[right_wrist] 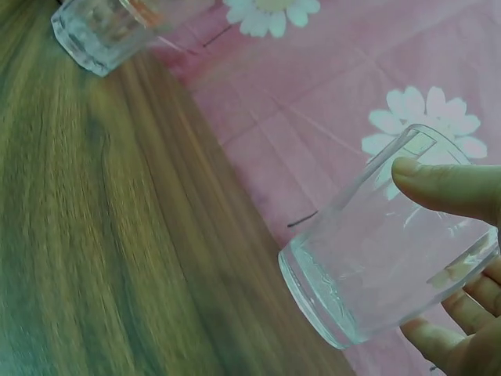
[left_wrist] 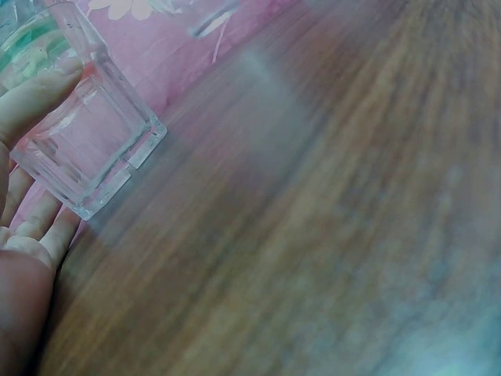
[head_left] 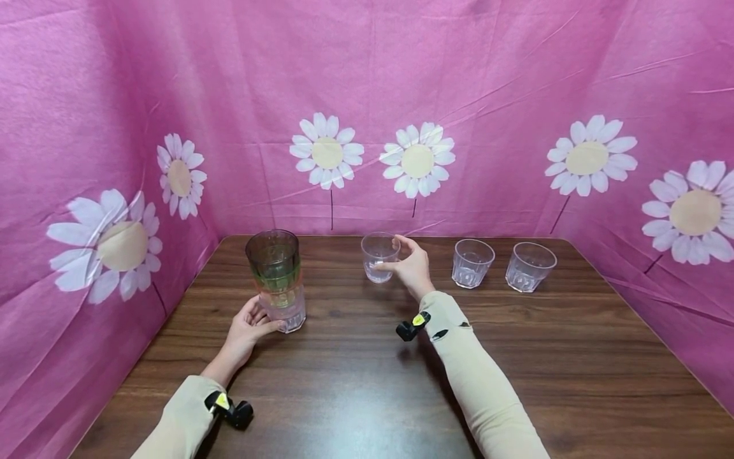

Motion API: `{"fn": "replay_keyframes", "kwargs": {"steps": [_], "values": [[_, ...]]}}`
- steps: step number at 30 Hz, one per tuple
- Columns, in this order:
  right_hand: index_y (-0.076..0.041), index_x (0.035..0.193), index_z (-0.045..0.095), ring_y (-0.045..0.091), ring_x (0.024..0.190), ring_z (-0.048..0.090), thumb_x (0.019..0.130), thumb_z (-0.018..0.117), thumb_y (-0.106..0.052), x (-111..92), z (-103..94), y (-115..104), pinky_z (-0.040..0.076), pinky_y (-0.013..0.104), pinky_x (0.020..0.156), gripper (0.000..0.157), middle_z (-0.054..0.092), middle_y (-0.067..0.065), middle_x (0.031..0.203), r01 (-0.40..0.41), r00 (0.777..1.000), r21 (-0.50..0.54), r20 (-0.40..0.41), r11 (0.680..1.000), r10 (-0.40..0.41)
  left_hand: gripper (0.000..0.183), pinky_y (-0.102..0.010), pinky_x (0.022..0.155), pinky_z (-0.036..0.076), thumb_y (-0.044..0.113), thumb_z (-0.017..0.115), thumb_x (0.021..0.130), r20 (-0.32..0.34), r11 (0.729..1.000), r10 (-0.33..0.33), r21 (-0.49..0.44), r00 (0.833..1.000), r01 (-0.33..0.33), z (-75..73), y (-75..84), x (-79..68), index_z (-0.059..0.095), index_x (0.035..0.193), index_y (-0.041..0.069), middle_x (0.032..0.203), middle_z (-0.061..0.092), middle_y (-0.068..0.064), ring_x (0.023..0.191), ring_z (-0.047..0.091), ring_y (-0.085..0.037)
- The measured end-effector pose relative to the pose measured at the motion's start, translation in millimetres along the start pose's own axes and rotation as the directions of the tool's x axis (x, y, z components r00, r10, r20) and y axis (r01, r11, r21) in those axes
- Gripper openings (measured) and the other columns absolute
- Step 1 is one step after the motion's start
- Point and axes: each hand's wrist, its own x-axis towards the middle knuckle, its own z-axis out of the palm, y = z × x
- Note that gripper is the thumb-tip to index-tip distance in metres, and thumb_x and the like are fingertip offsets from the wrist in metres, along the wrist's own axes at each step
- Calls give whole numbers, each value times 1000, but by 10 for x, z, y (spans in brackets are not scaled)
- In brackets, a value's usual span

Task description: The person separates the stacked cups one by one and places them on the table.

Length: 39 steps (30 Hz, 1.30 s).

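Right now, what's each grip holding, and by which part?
Left grip: cup stack, by the side of its clear bottom cup. Right grip: single clear cup, by its side.

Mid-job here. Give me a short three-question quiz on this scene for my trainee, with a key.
1. Multiple choice: where is the cup stack being held? A) in the right; B) in the left; C) in neither.
2. True or false: the right hand holds a green cup.
3. Count: in the head view, how many clear cups stand on the table to the right of the right hand?

Key:
1. B, the left hand holds it near its base.
2. False, it holds a clear cup.
3. Two.
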Motion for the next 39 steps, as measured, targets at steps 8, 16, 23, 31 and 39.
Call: {"fn": "replay_keyframes", "kwargs": {"steps": [8,16,23,31,39], "values": [[-1,132,60,27,104,61,52,96,0,65,-106,116,52,34,91,88,66,16,119,-36,998,-60,-62,998,33,64,-17,92,50,-20,70,77,-2,1000,0,3,1000,0,15,19,-4,57,122,23,114,66,11,105,61,-4],[1,133,58,25,104,58,53,93,6,129,-212,183,48,29,87,88,64,19,121,-74,990,-22,-120,997,71,64,-17,92,50,-20,70,77,-7,1000,-17,18,1000,17,8,21,6,57,122,24,114,66,12,106,61,-3],[1,136,55,24,106,57,54,93,6,163,-289,237,48,31,90,91,63,19,124,-104,984,-24,-148,994,99,64,-17,91,51,-21,69,77,-13,1000,-21,17,1000,21,19,27,10,55,123,21,114,66,12,105,61,-3],[1,136,55,37,119,54,54,91,7,190,-326,334,46,39,100,90,59,23,130,-123,978,-26,-173,992,117,63,-17,92,50,-20,70,78,-19,999,-41,27,999,41,19,43,0,55,124,21,114,65,13,106,60,-3],[2,136,54,35,120,54,56,91,7,194,-344,380,45,40,100,88,59,21,131,-144,976,-36,-169,989,136,63,-17,91,50,-21,69,78,-30,998,-58,36,998,59,40,72,-2,52,127,15,113,66,14,106,60,-2]]}}
